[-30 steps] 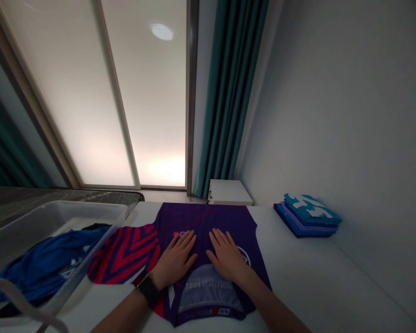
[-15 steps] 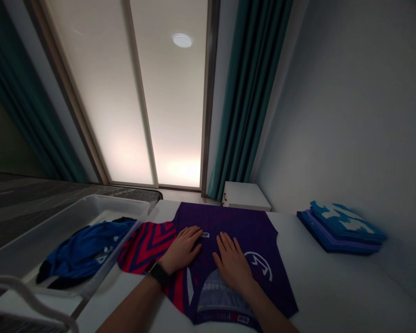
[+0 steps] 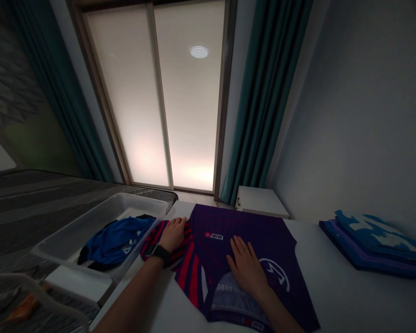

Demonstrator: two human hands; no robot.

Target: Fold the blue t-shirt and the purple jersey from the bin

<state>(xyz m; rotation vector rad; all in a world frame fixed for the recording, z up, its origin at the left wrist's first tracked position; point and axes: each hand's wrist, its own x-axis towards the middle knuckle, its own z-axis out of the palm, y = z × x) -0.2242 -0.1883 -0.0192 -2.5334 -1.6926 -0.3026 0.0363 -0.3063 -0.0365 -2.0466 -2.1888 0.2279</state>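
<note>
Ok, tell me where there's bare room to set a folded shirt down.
Bare white table lies between the purple jersey and the folded blue stack. Crowded: the left hand on the striped sleeve, beside the plastic tray.

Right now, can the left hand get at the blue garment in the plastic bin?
Probably yes: the left hand rests on the striped sleeve beside the bin; only its rim lies before the blue garment.

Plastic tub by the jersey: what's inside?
The plastic tub holds a crumpled blue garment with white print, a dark piece showing at its edge; anything beneath the garment is covered.
</note>
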